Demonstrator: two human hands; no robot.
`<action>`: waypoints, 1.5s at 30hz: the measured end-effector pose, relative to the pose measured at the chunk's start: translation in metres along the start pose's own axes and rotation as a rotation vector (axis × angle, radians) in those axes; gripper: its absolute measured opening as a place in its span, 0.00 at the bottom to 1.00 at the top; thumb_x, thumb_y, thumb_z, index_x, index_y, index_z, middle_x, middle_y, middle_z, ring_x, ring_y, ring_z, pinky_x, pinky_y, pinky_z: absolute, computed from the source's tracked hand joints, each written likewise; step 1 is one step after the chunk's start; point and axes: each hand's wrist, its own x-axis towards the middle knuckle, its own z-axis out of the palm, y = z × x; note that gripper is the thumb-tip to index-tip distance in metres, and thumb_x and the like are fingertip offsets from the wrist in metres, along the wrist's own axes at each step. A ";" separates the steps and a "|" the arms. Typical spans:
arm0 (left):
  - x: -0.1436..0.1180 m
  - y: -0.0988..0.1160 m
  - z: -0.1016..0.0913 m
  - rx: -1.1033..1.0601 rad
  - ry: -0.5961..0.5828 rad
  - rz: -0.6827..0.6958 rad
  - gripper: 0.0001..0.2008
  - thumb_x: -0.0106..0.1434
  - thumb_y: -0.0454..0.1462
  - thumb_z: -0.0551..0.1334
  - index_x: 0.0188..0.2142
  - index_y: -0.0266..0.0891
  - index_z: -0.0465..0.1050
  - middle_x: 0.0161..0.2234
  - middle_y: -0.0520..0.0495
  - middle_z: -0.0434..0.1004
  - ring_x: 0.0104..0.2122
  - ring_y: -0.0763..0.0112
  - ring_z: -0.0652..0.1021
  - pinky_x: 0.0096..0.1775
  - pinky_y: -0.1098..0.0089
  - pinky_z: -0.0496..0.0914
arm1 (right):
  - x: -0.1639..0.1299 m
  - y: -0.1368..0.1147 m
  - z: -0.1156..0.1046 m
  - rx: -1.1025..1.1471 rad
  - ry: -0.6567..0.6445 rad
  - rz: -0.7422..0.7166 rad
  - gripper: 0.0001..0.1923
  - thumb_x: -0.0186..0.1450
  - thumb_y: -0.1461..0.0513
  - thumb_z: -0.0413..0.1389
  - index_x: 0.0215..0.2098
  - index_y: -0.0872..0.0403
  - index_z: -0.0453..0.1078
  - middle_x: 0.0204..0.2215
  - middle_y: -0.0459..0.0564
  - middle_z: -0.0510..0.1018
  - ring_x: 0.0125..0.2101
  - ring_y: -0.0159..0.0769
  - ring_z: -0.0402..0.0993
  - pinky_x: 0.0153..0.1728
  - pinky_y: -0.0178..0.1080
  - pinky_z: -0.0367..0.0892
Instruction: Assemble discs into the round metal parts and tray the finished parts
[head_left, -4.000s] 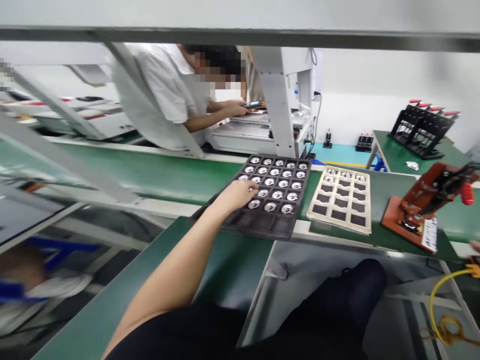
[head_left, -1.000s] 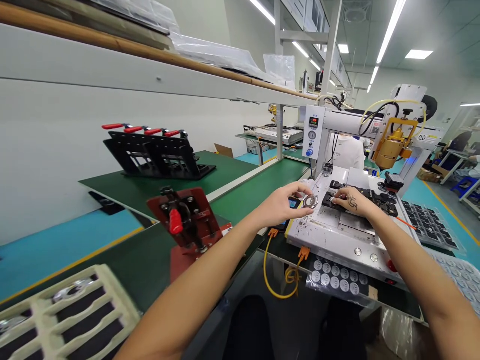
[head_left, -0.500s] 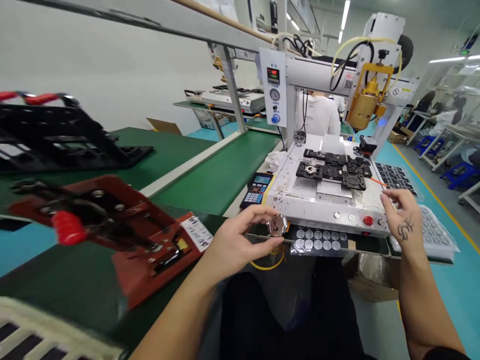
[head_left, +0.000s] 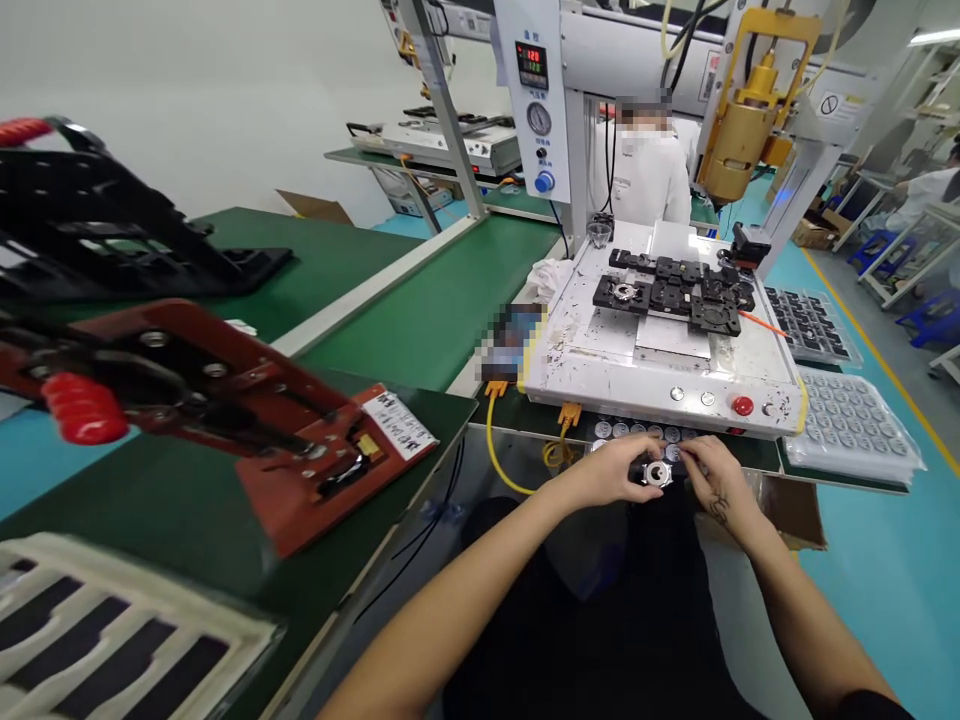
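Nearest, at 5 o'clock from centre, both hands meet over the lap, just under the machine's front edge. The left hand point(head_left: 604, 478) pinches a small round metal part point(head_left: 658, 474) by its rim, fingers closed on it. The right hand point(head_left: 712, 478) has its fingertips at the part's right side, touching or nearly so; whether it grips the part or picks at something on it I cannot tell.

To do this step well, I judge the left hand should hold the rim only, keeping the face clear, while the right works with fingertips alone; the part is small and would drop into the lap if the pinch loosens.

The part is a disc, so it has no real long axis; its flat face with the dark centre hole turns up toward the camera, tilted slightly.

Just beyond, at 12 o'clock from the hands, a sheet of round discs point(head_left: 645, 432) lies under the machine's lip. Further, the white machine base point(head_left: 600, 375) carries black fixtures point(head_left: 671, 292), one with a ring seated. At 9 o'clock sits a red clamp jig point(head_left: 225, 400) on the green bench. Farthest, a person in white point(head_left: 645, 175) stands behind the machine.
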 end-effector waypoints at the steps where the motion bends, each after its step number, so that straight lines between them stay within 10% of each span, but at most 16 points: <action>1: 0.007 -0.005 0.005 0.015 -0.024 0.000 0.20 0.58 0.41 0.77 0.47 0.44 0.75 0.65 0.39 0.78 0.71 0.51 0.70 0.70 0.53 0.64 | -0.001 0.003 0.008 0.006 -0.028 -0.010 0.10 0.77 0.61 0.53 0.45 0.47 0.78 0.39 0.53 0.83 0.42 0.46 0.80 0.48 0.48 0.77; 15: 0.021 -0.007 -0.001 0.029 -0.133 -0.074 0.16 0.59 0.39 0.75 0.46 0.44 0.76 0.65 0.43 0.77 0.64 0.52 0.77 0.64 0.58 0.69 | -0.012 0.027 0.024 0.006 -0.120 0.007 0.14 0.78 0.58 0.54 0.56 0.49 0.79 0.43 0.58 0.80 0.46 0.51 0.76 0.52 0.53 0.76; 23: 0.022 -0.011 -0.005 -0.004 -0.205 -0.111 0.18 0.61 0.41 0.75 0.48 0.45 0.75 0.71 0.42 0.71 0.74 0.53 0.66 0.71 0.56 0.61 | -0.050 0.031 0.037 0.096 -0.008 0.058 0.10 0.75 0.60 0.56 0.43 0.48 0.81 0.39 0.57 0.84 0.40 0.49 0.81 0.46 0.54 0.78; 29: 0.022 -0.009 0.011 0.044 -0.075 -0.098 0.17 0.61 0.41 0.74 0.48 0.44 0.75 0.65 0.39 0.77 0.67 0.49 0.74 0.66 0.54 0.67 | -0.069 0.006 0.004 0.159 0.167 0.251 0.06 0.76 0.58 0.56 0.43 0.50 0.74 0.45 0.59 0.82 0.46 0.48 0.81 0.48 0.52 0.77; 34: 0.012 0.017 0.019 0.070 0.158 0.013 0.16 0.60 0.37 0.73 0.47 0.41 0.74 0.51 0.40 0.82 0.55 0.52 0.80 0.60 0.53 0.72 | -0.046 -0.021 -0.029 0.367 0.154 0.473 0.10 0.79 0.53 0.55 0.48 0.50 0.70 0.29 0.46 0.78 0.29 0.36 0.77 0.31 0.39 0.75; 38: -0.016 0.046 0.016 -0.255 0.269 -0.123 0.19 0.63 0.37 0.72 0.52 0.40 0.74 0.43 0.46 0.82 0.39 0.65 0.81 0.46 0.63 0.77 | -0.022 -0.055 -0.033 0.603 0.088 0.593 0.15 0.74 0.49 0.62 0.49 0.50 0.77 0.28 0.44 0.76 0.26 0.34 0.73 0.29 0.38 0.71; 45: -0.058 0.070 0.012 -1.044 0.417 -0.347 0.28 0.55 0.34 0.81 0.51 0.37 0.73 0.47 0.43 0.85 0.43 0.61 0.88 0.50 0.63 0.82 | 0.003 -0.076 -0.007 0.934 -0.044 0.663 0.16 0.67 0.51 0.71 0.44 0.51 0.78 0.23 0.41 0.75 0.21 0.29 0.70 0.23 0.35 0.67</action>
